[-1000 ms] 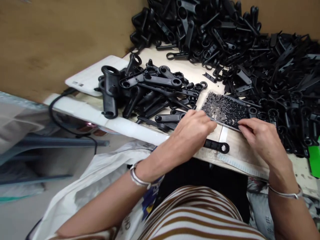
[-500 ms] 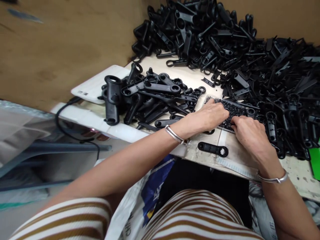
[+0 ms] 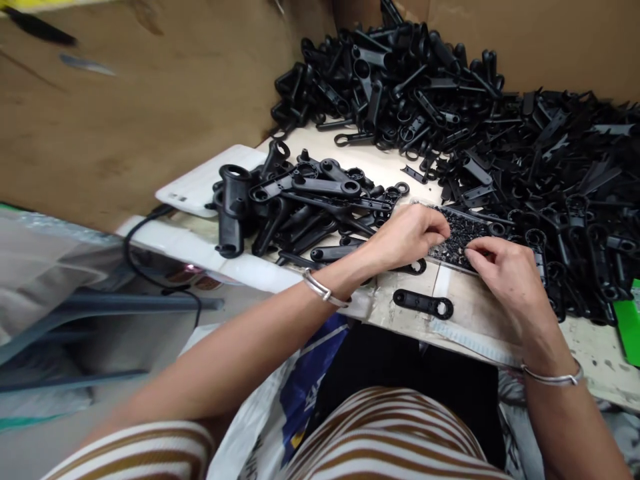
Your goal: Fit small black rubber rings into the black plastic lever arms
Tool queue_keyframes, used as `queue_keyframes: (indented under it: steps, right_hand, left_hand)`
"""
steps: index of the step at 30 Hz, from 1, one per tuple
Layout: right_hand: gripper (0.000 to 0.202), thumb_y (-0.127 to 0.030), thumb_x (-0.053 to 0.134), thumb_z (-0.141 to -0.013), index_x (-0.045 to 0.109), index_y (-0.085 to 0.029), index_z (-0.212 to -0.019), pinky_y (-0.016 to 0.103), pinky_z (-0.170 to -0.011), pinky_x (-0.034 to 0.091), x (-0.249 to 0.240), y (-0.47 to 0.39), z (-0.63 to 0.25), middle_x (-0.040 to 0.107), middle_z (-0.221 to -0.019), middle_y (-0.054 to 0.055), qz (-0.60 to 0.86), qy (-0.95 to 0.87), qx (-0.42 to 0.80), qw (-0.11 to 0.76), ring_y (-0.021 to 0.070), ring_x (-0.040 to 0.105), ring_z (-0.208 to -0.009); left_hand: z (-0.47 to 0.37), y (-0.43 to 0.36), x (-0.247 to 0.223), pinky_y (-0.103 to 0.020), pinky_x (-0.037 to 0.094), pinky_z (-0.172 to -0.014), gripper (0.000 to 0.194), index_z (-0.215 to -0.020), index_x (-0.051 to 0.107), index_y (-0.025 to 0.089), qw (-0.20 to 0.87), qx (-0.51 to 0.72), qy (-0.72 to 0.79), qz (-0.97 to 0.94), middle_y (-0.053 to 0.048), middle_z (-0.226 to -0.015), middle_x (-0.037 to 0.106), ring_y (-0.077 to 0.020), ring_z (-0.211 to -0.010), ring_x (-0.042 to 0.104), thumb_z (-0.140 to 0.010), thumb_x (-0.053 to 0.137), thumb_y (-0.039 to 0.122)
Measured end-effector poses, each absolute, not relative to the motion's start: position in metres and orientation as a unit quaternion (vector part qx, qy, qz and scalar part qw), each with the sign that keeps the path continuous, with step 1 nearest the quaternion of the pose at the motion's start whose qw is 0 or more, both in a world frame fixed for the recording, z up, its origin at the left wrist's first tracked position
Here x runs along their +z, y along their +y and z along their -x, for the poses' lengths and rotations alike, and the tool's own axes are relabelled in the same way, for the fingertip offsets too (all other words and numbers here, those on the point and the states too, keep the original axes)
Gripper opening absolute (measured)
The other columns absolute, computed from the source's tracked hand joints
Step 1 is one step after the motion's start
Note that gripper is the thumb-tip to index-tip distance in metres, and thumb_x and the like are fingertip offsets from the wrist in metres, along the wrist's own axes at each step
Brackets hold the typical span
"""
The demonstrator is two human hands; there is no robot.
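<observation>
A shallow clear tray full of tiny black parts lies on the table between my hands. Over the tray's left end, my left hand is closed, fingertips pinched together. My right hand is at the tray's right side, thumb and forefinger pinched close above the small parts. Whatever either pinch holds is too small or hidden to make out. Nearer to me, a flat black plastic arm with a ring at its right end lies on the table. Another ringed black part is partly covered by my left wrist.
Black plastic arms lie heaped at left beside a white flat device with a black cable. A larger pile stretches across the back and right. Cardboard walls stand behind. A green object sits at the right edge.
My hands have lifted slightly out of the small parts, and the gap between them has widened. The camera view has shifted a little. The flat black arm stays in place.
</observation>
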State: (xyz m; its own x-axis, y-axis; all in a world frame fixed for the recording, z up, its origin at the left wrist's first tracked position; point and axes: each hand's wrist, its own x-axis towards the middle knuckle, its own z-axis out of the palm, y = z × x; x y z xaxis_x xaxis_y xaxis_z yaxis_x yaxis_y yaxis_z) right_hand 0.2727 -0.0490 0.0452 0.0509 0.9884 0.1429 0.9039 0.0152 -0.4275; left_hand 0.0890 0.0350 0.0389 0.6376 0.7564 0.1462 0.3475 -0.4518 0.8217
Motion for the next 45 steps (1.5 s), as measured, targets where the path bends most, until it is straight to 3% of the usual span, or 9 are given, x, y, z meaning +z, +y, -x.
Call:
queue_keyframes:
  steps: [4,8,13,18,21,27,33,45]
  right_hand:
    - [0.019,-0.034,0.062,-0.081,0.073,-0.018,-0.082,0.025,-0.052,0.041,0.047,-0.057,-0.27,0.067,-0.064,0.0,0.689,-0.607,0.232,0.321,0.0122,0.054,-0.052]
    - [0.019,-0.033,0.063,-0.08,0.073,-0.017,-0.08,0.024,-0.053,0.043,0.049,-0.067,-0.263,0.068,-0.068,0.001,0.668,-0.621,0.231,0.339,0.0119,0.055,-0.055]
    - [0.018,-0.033,0.063,-0.08,0.071,-0.017,-0.078,0.024,-0.049,0.045,0.051,-0.076,-0.255,0.066,-0.062,0.001,0.682,-0.605,0.22,0.346,0.0113,0.056,-0.049]
    - [0.019,-0.032,0.069,-0.078,0.071,-0.016,-0.088,0.025,-0.053,0.054,0.041,-0.087,-0.246,0.072,-0.074,0.004,0.662,-0.517,0.263,0.475,0.0136,0.065,-0.055]
    - [0.014,-0.026,0.071,-0.076,0.072,-0.017,-0.087,0.026,-0.057,0.057,0.033,-0.092,-0.243,0.072,-0.072,0.002,0.638,-0.485,0.266,0.536,0.0142,0.067,-0.058]
    - [0.011,-0.023,0.077,-0.072,0.072,-0.018,-0.081,0.022,-0.051,0.052,0.025,-0.094,-0.251,0.067,-0.06,-0.001,0.564,-0.39,0.409,0.601,0.01,0.06,-0.051]
    - [0.009,-0.024,0.075,-0.075,0.071,-0.021,-0.083,0.017,-0.05,0.046,0.022,-0.099,-0.259,0.064,-0.064,-0.002,0.507,-0.34,0.533,0.586,0.0067,0.055,-0.054]
    - [0.011,-0.022,0.076,-0.074,0.072,-0.019,-0.084,0.026,-0.053,0.055,0.022,-0.112,-0.244,0.07,-0.068,0.0,0.571,-0.429,0.361,0.6,0.012,0.063,-0.054]
  left_hand:
    - [-0.09,0.02,0.039,-0.023,0.049,-0.061,0.007,-0.079,0.068,0.011,0.637,0.31,0.347,-0.614,-0.002,-0.065,0.068,-0.0111,-0.061,0.063,-0.078,0.063,0.007]
    - [-0.093,0.001,0.039,-0.021,0.052,-0.063,0.011,-0.081,0.067,0.01,0.726,0.359,0.336,-0.48,-0.003,-0.07,0.071,-0.0093,-0.062,0.065,-0.073,0.067,0.003]
    - [-0.096,-0.015,0.038,-0.02,0.053,-0.07,0.011,-0.082,0.07,0.01,0.748,0.379,0.313,-0.446,-0.002,-0.074,0.073,-0.0087,-0.068,0.067,-0.073,0.069,0.004]
    - [-0.1,-0.024,0.033,-0.021,0.054,-0.069,0.011,-0.08,0.07,0.01,0.766,0.404,0.286,-0.41,-0.002,-0.071,0.073,-0.0095,-0.066,0.068,-0.07,0.072,0.005]
    - [-0.102,-0.03,0.028,-0.023,0.056,-0.07,0.015,-0.08,0.07,0.01,0.783,0.413,0.279,-0.372,-0.003,-0.071,0.074,-0.012,-0.068,0.07,-0.067,0.077,0.01]
    - [-0.106,-0.04,0.025,-0.025,0.057,-0.072,0.028,-0.082,0.07,0.01,0.8,0.425,0.272,-0.325,-0.005,-0.072,0.075,-0.0146,-0.069,0.072,-0.061,0.086,0.02]
    - [-0.107,-0.044,0.026,-0.024,0.055,-0.073,0.026,-0.081,0.07,0.01,0.801,0.426,0.274,-0.32,-0.005,-0.071,0.074,-0.0131,-0.067,0.07,-0.062,0.085,0.02]
    - [-0.105,-0.051,0.023,-0.018,0.044,-0.063,0.018,-0.076,0.071,0.012,0.819,0.413,0.27,-0.293,0.001,-0.067,0.065,-0.0058,-0.061,0.057,-0.063,0.081,0.018]
